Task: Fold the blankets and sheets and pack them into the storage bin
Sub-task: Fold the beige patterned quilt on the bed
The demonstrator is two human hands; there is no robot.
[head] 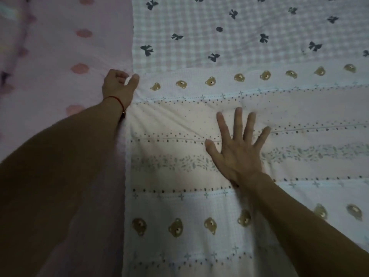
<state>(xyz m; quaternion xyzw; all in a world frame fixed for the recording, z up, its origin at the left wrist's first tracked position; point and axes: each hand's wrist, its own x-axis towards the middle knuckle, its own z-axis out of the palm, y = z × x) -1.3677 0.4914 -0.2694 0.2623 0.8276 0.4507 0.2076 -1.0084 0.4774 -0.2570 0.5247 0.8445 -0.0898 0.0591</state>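
A padded blanket [179,116] with rows of bear faces, dots and leaf bands lies flat across the near right part of the view. Its checked side with dark bows [199,33] shows beyond a straight edge. My left hand [119,84] pinches the blanket's far left corner between thumb and curled fingers. A red string circles that wrist. My right hand [237,144] presses flat on the middle of the blanket with its fingers spread.
A pink sheet with darker pink spots [60,56] covers the bed to the left of the blanket. A bunched piece of pale fabric [12,37] lies at the far left edge.
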